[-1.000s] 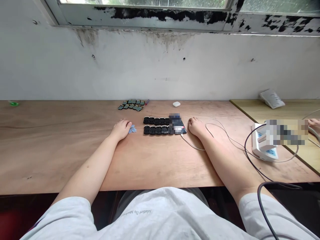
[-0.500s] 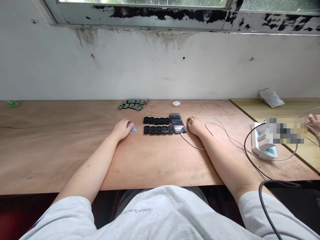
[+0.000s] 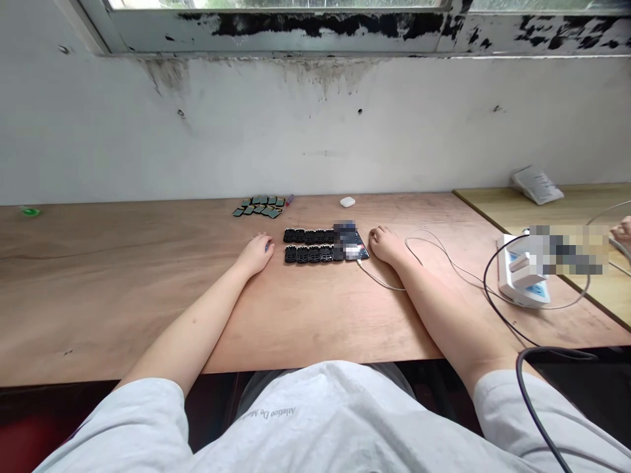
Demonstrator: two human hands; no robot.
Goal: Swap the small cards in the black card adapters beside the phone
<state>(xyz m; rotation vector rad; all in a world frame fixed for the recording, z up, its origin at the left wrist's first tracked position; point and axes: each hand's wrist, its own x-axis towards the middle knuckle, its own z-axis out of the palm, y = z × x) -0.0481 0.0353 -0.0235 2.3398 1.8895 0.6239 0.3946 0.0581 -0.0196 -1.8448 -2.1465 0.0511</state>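
Observation:
My left hand (image 3: pixel 257 254) rests palm down on the table, fingers curled over small blue pieces (image 3: pixel 267 247). Only a bit of blue shows at the fingertips; the rest is hidden. Just right of this hand lie two rows of black plastic parts (image 3: pixel 309 254), ending at a dark phone-like device (image 3: pixel 363 244), partly blurred out. A white cable (image 3: pixel 377 281) plugs into its near edge. Against the table on the device's right side lies my right hand (image 3: pixel 385 244), loosely closed, with nothing visible in it.
Several small green-faced square parts (image 3: pixel 259 206) lie near the wall beside a small pen-like item (image 3: pixel 290 200). A white case (image 3: pixel 348 202) sits behind the device. To the right are a power strip (image 3: pixel 523 282), a black cable (image 3: pixel 523 374), a white packet (image 3: pixel 537 184) and another person's hand (image 3: pixel 622 228).
My left hand has slid to the right and now covers most of the blue pieces, which were lying exposed beside its fingertips. My right hand has stayed in place.

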